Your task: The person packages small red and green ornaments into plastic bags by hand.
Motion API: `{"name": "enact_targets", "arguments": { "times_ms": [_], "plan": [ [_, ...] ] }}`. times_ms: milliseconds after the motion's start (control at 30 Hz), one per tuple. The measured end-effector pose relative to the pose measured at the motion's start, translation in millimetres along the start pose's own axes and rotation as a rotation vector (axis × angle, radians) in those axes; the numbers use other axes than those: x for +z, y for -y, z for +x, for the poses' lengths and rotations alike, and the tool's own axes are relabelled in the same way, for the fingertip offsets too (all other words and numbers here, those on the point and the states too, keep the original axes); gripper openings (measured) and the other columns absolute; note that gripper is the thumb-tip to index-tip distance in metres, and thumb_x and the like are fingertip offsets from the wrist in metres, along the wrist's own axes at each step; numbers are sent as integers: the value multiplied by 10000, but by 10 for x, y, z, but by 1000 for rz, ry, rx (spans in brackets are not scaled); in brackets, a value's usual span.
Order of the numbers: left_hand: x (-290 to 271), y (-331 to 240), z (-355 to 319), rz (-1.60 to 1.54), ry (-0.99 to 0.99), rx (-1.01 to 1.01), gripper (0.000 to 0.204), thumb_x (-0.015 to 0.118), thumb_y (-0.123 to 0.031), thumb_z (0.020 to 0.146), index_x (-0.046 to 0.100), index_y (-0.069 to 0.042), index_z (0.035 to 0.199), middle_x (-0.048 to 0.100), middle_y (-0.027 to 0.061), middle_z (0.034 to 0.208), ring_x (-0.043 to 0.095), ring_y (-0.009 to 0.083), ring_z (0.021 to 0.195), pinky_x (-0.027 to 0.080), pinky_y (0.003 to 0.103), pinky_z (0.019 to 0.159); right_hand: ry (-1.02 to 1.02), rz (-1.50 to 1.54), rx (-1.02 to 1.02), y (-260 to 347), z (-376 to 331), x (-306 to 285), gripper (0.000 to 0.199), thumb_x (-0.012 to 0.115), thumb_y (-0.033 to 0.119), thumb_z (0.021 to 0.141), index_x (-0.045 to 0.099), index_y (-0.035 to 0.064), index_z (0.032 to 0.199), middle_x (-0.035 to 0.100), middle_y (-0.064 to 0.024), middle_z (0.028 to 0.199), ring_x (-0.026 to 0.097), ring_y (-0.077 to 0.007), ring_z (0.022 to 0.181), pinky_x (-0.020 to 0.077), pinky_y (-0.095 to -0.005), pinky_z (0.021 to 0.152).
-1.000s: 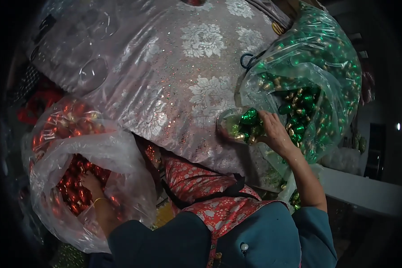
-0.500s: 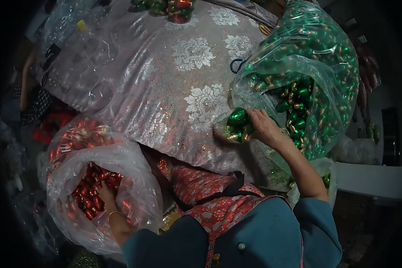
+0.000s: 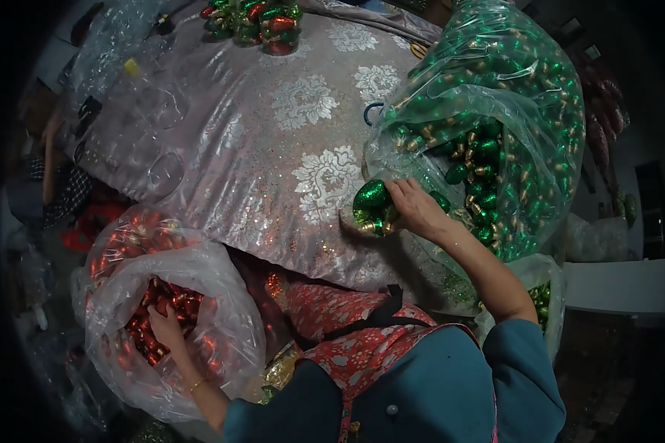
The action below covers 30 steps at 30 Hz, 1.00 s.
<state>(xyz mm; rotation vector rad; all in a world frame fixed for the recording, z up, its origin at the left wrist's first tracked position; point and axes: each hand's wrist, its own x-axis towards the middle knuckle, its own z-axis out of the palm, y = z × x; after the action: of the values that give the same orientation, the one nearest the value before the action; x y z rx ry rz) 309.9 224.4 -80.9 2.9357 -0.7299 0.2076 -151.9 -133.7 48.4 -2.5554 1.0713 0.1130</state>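
My left hand is inside a clear plastic bag of shiny red bulb-shaped ornaments. Its fingertips close around one red ornament, partly hidden among the others. On the table, my right hand grips a clear jar from its right side. Green bulb ornaments with gold caps fill the jar, and a large glittery green ornament shows at its top. Right beside that hand, a big clear bag lies open, full of green ornaments.
A patterned, glitter-strewn cloth covers the table. Filled jars of red and green ornaments stand at its far edge. Scissors lie near the green bag. Another person's arm shows at far left. A smaller bag sits at my right.
My left hand has shifted up within the red bag, its fingers now around an ornament. The right hand still holds the jar. The whole view has shifted slightly, showing more of the far jars.
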Motion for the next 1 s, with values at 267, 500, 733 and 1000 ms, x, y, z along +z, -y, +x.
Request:
{"name": "enact_targets", "arguments": {
  "times_ms": [267, 500, 733, 1000],
  "plan": [
    [-1065, -2373, -685, -1066, 191, 430, 112, 581, -76, 843, 600, 2, 921, 610, 88, 783, 543, 111, 695, 438, 253, 634, -254, 201, -170, 54, -160, -122, 597, 748, 158, 676, 480, -6, 1184, 534, -176, 1104, 531, -351, 979, 445, -384, 853],
    [-136, -2969, -516, -887, 97, 682, 210, 585, -66, 807, 563, -15, 1009, 549, 155, 898, 541, 306, 821, 441, 372, 731, -384, 386, -152, 143, -314, -136, 390, 669, 134, 796, 529, 26, 1143, 582, -158, 1014, 603, -294, 856, 491, -357, 745],
    [197, -3285, -422, -806, 175, 826, 454, 610, -107, 794, 475, -44, 1223, 510, 195, 1079, 494, 363, 1006, 409, 426, 866, -490, 483, 51, 6, -465, -141, 260, 625, 93, 818, 569, 4, 1057, 605, -165, 943, 602, -315, 810, 473, -366, 729],
    [290, -4303, -46, -766, 185, 1056, 584, 650, -137, 777, 412, -62, 1304, 473, 199, 1179, 483, 379, 1063, 409, 425, 923, -526, 395, 243, -54, -759, -159, 223, 618, 68, 820, 588, 8, 1033, 632, -125, 937, 628, -217, 779, 494, -303, 661]
  ]
}}
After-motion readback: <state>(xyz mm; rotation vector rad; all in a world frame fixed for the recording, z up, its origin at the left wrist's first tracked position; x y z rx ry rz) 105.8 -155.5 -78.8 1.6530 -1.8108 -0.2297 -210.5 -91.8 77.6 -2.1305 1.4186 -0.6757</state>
